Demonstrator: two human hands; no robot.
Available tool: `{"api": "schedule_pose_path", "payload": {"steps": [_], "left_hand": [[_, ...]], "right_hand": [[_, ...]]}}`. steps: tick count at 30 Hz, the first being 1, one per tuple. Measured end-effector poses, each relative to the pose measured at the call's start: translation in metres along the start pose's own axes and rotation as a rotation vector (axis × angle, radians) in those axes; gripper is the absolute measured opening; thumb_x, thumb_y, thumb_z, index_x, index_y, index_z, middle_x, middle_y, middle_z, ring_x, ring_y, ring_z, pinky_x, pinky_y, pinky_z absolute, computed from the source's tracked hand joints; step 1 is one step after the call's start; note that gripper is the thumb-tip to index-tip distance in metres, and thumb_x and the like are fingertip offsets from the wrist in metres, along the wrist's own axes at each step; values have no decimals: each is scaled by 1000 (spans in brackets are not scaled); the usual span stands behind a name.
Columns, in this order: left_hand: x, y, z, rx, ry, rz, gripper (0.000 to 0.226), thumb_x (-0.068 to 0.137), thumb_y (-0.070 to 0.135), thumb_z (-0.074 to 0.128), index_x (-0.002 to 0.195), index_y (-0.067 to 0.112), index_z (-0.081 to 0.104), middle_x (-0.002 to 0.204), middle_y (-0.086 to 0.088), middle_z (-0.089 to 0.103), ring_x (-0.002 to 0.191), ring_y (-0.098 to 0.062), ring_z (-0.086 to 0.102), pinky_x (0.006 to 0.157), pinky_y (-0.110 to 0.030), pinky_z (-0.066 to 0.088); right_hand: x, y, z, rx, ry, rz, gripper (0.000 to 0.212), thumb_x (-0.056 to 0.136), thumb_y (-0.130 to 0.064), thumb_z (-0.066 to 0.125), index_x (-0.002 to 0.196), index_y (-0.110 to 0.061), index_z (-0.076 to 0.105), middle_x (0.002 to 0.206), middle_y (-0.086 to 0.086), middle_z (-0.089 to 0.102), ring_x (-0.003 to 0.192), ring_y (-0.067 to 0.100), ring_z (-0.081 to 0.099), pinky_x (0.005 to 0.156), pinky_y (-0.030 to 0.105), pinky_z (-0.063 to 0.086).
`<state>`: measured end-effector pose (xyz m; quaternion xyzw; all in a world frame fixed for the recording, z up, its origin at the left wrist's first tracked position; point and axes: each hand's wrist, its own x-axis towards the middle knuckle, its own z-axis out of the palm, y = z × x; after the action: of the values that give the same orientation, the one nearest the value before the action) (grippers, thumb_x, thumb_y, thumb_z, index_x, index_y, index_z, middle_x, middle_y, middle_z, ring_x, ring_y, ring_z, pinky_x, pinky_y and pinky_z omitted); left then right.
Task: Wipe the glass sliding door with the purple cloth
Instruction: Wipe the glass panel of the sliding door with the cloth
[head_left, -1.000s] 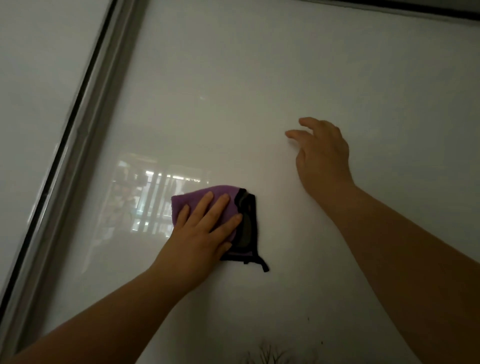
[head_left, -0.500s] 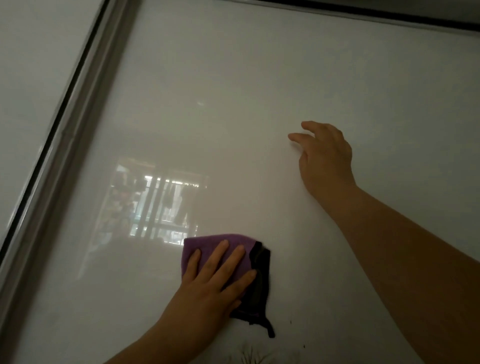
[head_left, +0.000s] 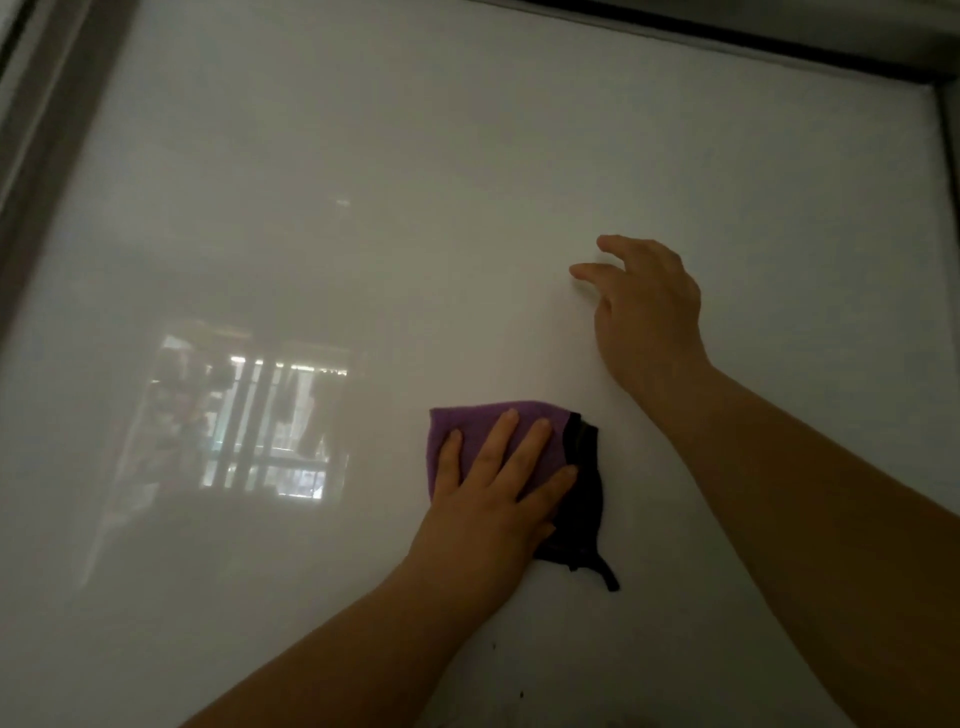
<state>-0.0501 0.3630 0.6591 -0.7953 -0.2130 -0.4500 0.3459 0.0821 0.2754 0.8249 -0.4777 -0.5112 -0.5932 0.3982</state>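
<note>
Head view: one purple cloth (head_left: 483, 423), two hands, one glass sliding door (head_left: 467, 182).

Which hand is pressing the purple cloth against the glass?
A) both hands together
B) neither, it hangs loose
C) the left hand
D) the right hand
C: the left hand lies flat, fingers spread, on the purple cloth, while the right hand rests bare on the glass sliding door higher up.
</note>
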Motion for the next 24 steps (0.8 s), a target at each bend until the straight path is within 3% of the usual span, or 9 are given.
{"api": "schedule_pose_path", "payload": {"steps": [7, 11, 15, 24], "left_hand": [[39, 16, -3, -16, 2, 13, 51, 83, 48, 31, 132, 39, 40, 150, -3, 29, 138, -32, 21, 103, -63, 12], [56, 24, -5, -42, 36, 31, 51, 87, 46, 44, 136, 39, 33, 154, -2, 18, 141, -31, 7, 104, -62, -1], [73, 37, -7, -80, 63, 28, 52, 91, 45, 40, 140, 41, 22, 156, 1, 1, 141, -27, -12, 105, -60, -11], [110, 84, -5, -121, 47, 49, 53, 92, 41, 40, 141, 38, 20, 156, -1, -4, 139, -29, -18, 98, -59, -23]], "right_hand": [[-4, 26, -13, -11, 5, -10, 41, 83, 4, 50, 112, -18, 66, 133, 8, 52, 126, 34, 40, 99, 51, 31], [-8, 40, -19, -37, 6, -12, 40, 82, 4, 51, 111, -17, 67, 132, 10, 53, 125, 36, 41, 96, 53, 33], [-10, 52, -25, -70, 9, 0, 39, 82, 4, 50, 110, -17, 67, 132, 10, 54, 125, 35, 42, 96, 52, 33], [-18, 76, -39, -129, -32, 31, 40, 83, 5, 52, 113, -18, 66, 135, 8, 51, 128, 32, 38, 100, 52, 33]]}}
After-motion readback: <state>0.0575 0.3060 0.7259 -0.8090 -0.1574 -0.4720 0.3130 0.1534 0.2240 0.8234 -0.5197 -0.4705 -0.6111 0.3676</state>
